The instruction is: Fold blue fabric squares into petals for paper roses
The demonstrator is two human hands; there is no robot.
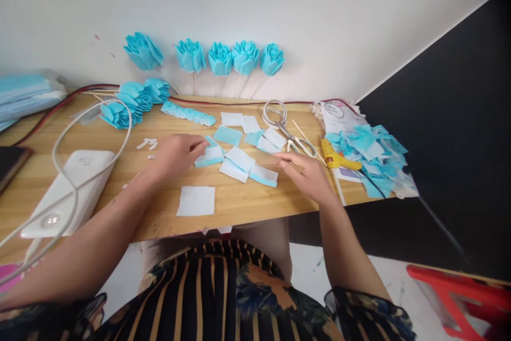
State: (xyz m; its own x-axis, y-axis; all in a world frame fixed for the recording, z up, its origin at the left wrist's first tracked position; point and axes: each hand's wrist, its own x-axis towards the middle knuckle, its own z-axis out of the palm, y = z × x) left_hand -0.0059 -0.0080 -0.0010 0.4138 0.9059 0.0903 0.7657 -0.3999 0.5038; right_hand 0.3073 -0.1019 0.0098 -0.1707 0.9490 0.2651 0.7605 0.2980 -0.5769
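My left hand (pixel 178 154) rests on the wooden table (pixel 239 202), its fingertips touching a folded blue-and-white paper piece (pixel 210 156). My right hand (pixel 307 172) hovers low beside another folded piece (pixel 263 175), fingers stretched out and holding nothing. More folded pieces (pixel 238 163) lie between the two hands. A plain white square (pixel 196 200) sits near the front edge. Scissors (pixel 297 141) and a yellow glue gun (pixel 335 159) lie just beyond my right hand.
Several finished blue paper flowers (pixel 231 58) lean on the wall, more (pixel 133 97) lie at back left. A white power bank (pixel 67 189) with cable sits left. Blue scraps (pixel 373 155) pile at the right edge. A red stool (pixel 459 293) stands on the floor.
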